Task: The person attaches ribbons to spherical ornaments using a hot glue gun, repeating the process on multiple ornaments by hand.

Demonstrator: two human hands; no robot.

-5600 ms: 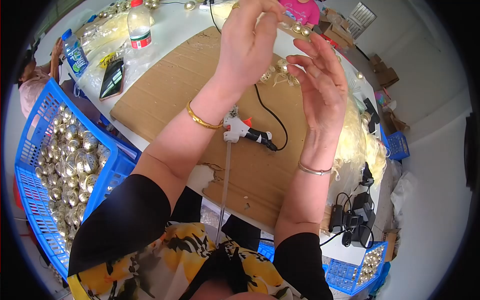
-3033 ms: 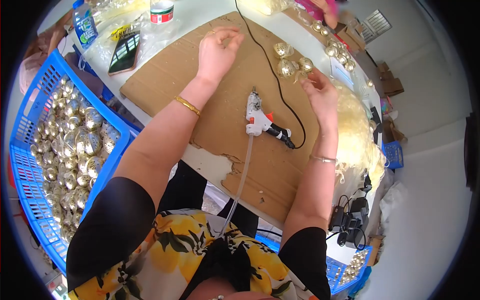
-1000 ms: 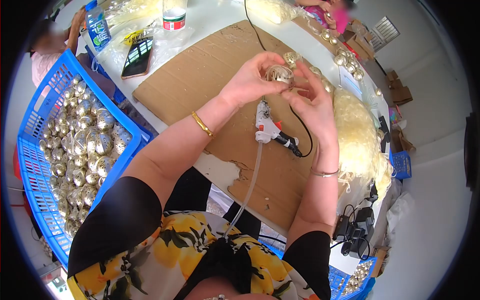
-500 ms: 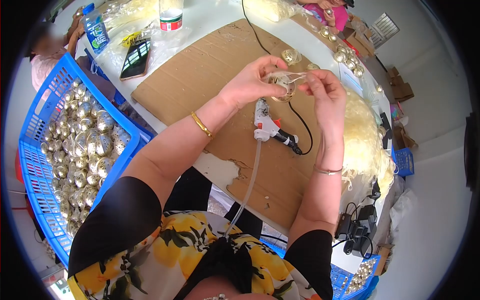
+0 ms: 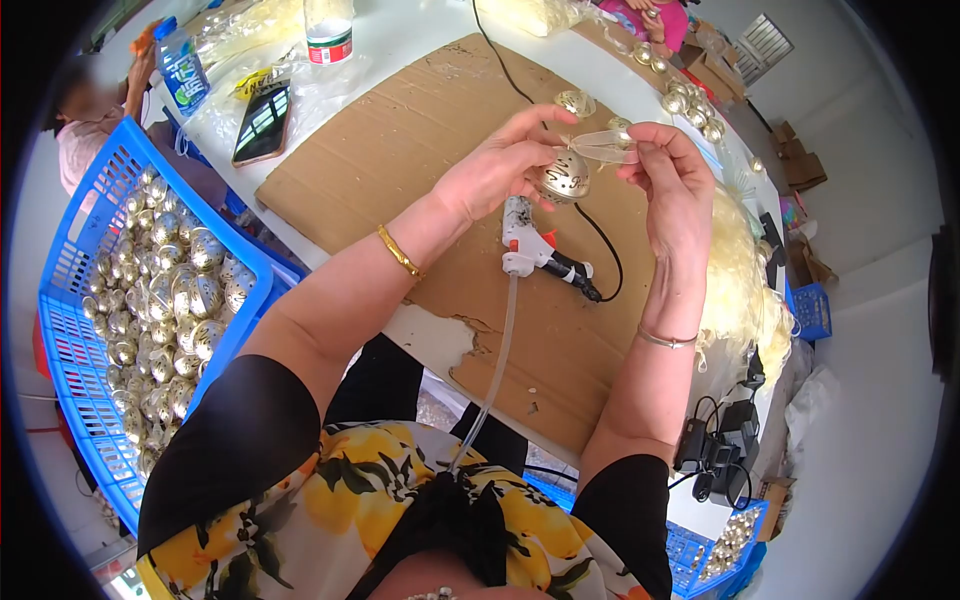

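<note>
My left hand (image 5: pixel 497 165) grips a gold ball with dark markings (image 5: pixel 565 178) by its upper left side. A pale ribbon loop (image 5: pixel 604 147) runs from the ball's top to my right hand (image 5: pixel 672 178), whose thumb and fingers pinch its far end. Below the ball, the white and black glue gun (image 5: pixel 527 245) lies on the brown cardboard (image 5: pixel 400 130), a clear glue stick reaching from it towards my body. Another gold ball (image 5: pixel 575 102) sits on the cardboard just beyond my hands.
A blue basket (image 5: pixel 215 262) full of gold balls stands at the left. A phone (image 5: pixel 262 122) and two bottles are at the back left. Pale ribbons (image 5: pixel 735 270) and black power adapters (image 5: pixel 718 450) lie at the right. Two other people sit across the table.
My right hand came to the ball at my left hand, then drew the ribbon out to the right. The loop is now stretched and the ball hangs more upright under it.
</note>
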